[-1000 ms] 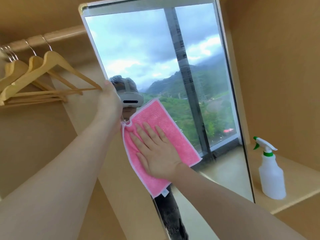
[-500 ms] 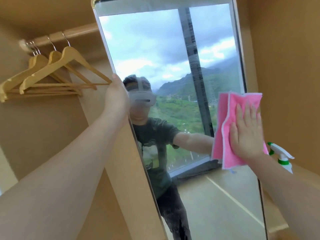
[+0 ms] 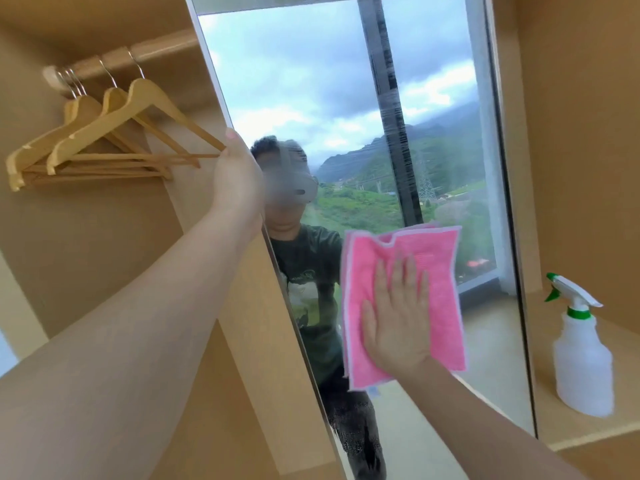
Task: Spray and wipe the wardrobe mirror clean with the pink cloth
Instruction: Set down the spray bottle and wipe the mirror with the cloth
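Note:
The tall wardrobe mirror (image 3: 346,98) reflects a window, cloudy sky and green hills. My left hand (image 3: 237,174) grips the mirror's left edge at mid height, arm stretched out. A pink cloth (image 3: 440,268) with a pale border lies flat against the lower middle of the glass. My right hand (image 3: 398,317) presses on it with fingers spread, pointing upward. A white spray bottle (image 3: 581,362) with a green trigger stands upright on the shelf to the right of the mirror, away from both hands.
Several wooden hangers (image 3: 114,133) hang on a rail (image 3: 114,60) at the upper left, their ends close to my left hand. Wooden wardrobe panels surround the mirror. The shelf (image 3: 588,431) under the bottle has a front edge at lower right.
My right hand slid the cloth from the mirror's left part to its right edge, then back left and down to the lower middle. My left hand kept its hold on the edge.

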The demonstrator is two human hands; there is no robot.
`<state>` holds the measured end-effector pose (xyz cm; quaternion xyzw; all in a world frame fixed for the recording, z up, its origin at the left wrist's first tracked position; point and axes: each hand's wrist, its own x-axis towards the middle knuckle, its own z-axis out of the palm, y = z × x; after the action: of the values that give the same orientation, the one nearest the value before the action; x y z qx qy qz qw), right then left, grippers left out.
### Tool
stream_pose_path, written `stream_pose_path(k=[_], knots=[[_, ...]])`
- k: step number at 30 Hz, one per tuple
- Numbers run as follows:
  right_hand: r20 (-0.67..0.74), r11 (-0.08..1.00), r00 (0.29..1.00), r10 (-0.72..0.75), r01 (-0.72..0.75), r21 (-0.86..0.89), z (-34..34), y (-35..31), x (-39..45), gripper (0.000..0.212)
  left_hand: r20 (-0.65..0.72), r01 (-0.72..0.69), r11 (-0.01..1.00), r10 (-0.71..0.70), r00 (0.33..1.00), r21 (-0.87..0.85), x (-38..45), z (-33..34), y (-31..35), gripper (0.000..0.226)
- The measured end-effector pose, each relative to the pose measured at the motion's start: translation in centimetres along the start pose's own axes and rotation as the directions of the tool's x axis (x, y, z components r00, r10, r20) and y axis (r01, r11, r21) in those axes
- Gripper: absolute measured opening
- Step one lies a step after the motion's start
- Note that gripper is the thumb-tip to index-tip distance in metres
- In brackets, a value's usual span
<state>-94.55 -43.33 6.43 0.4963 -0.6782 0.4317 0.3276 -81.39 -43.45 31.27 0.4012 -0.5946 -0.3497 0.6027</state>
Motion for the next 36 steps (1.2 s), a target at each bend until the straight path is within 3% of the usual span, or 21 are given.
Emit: stream_pose_path(k=[2, 4, 12, 17, 21, 24, 29, 33, 36], knots=[[0.011, 0.973, 0.974, -0.228, 0.228, -0.022, 1.3, -3.1, -1.4, 0.059, 0.027, -0.003, 1.000, 0.003, 1.000, 0.000, -0.2, 0.1, 0.0, 0.037], [0.015, 0.931, 0.933, -0.360, 0.360, -0.059, 2.2, -4.8, -2.3, 0.056, 0.027, 0.014, 1.000, -0.014, 1.000, -0.019, -0.3, -0.1, 0.0, 0.037], [0.095, 0.840, 0.850, -0.519, 0.527, -0.128, 2.4, -2.3, -3.8, 0.052, 0.026, 0.030, 0.994, -0.028, 0.999, -0.104, 0.0, -0.2, -0.5, 0.044], [0.080, 0.890, 0.902, -0.424, 0.431, -0.149, 1.5, 3.6, -3.9, 0.053, 0.010, -0.048, 0.996, 0.049, 0.999, -0.076, 0.3, -0.9, -1.5, 0.040], [0.025, 0.981, 0.989, -0.149, 0.151, -0.123, 0.3, 11.3, -3.9, 0.057, 0.047, -0.059, 0.990, 0.065, 0.997, -0.126, -1.3, -1.2, -4.2, 0.037], [0.001, 0.994, 1.000, 0.029, -0.029, -0.109, -0.7, 16.2, -4.2, 0.059, 0.091, -0.036, 0.985, 0.052, 0.994, -0.168, -4.3, -1.1, -9.7, 0.043], [-0.070, 0.995, 0.994, 0.081, -0.085, -0.054, 0.1, 18.6, -5.6, 0.064, 0.045, -0.048, 0.978, 0.058, 0.997, -0.203, -6.6, -0.5, -18.0, 0.039], [-0.149, 0.993, 0.983, 0.104, -0.110, -0.034, 1.7, 17.8, -6.4, 0.065, 0.032, -0.096, 0.987, 0.101, 0.994, -0.129, -7.6, -0.1, -21.9, 0.060], [-0.171, 0.996, 0.983, 0.065, -0.075, -0.050, 2.3, 16.9, -7.1, 0.064, 0.045, -0.085, 0.987, 0.092, 0.995, -0.139, -8.9, -0.2, -25.3, 0.048]])
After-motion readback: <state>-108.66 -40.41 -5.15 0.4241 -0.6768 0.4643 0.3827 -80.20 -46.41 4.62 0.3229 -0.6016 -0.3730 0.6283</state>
